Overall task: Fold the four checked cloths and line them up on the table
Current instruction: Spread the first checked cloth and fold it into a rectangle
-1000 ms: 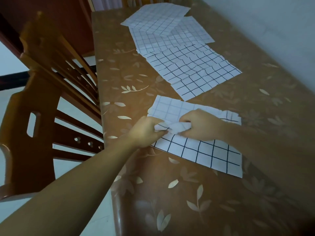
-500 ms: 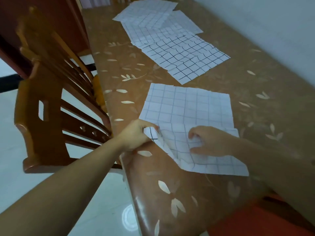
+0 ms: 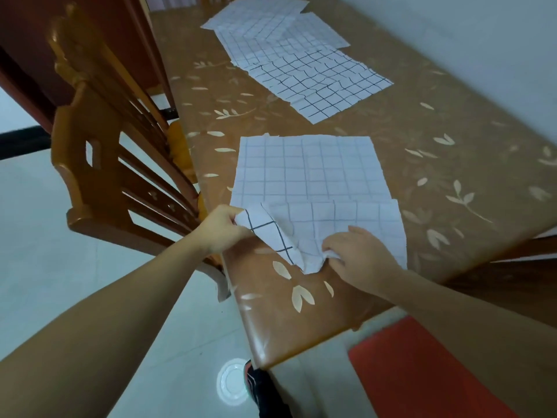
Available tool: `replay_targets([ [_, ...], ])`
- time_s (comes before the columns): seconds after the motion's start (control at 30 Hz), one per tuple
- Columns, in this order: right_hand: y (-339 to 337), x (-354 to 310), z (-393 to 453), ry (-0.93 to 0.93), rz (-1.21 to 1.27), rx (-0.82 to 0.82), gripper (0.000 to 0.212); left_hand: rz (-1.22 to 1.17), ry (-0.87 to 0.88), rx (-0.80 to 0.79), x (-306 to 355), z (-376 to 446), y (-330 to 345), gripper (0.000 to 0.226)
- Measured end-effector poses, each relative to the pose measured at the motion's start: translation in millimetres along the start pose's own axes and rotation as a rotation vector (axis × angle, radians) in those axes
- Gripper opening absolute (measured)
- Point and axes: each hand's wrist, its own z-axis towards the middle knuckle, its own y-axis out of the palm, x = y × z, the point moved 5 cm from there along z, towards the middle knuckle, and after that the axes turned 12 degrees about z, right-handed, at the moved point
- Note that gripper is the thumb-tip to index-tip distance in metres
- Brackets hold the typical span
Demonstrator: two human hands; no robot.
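Since half a second ago, the right hand point(image 3: 360, 257) has slid toward the near edge of the near checked cloth point(image 3: 310, 173) and now pinches it there, fingers curled. The left hand point(image 3: 222, 229) still pinches the near-left corner, lifted and turned over. This cloth lies at the table point(image 3: 437, 182) near end; the other checked cloths point(image 3: 295, 55) overlap farther along. A wooden chair point(image 3: 99, 140) stands left.
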Motion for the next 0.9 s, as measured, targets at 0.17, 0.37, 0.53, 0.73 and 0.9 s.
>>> replay_targets([
  [0.17,-3.9,-17.1,-26.4,0.008,0.029,-0.273,0.012,0.394,0.082,-0.073,6.7,-28.7,10.8,0.008],
  [0.37,11.2,-29.5,-44.8,-0.022,-0.174,-0.434,0.016,0.583,0.165,-0.306,1.1,-58.5,15.2,0.048],
  [0.53,-2.7,-14.3,-46.4,0.122,-0.24,-0.371,0.017,0.585,0.24,-0.247,8.6,-72.3,28.4,0.03],
  [0.73,-45.0,33.8,-25.1,0.495,-0.169,-0.623,0.018,0.068,-0.018,-0.204,-0.2,-58.1,17.6,0.033],
  [0.9,-74.9,50.0,-9.8,0.667,-0.006,-0.745,0.042,-0.236,-0.099,-0.169,6.9,-41.7,12.4,0.02],
])
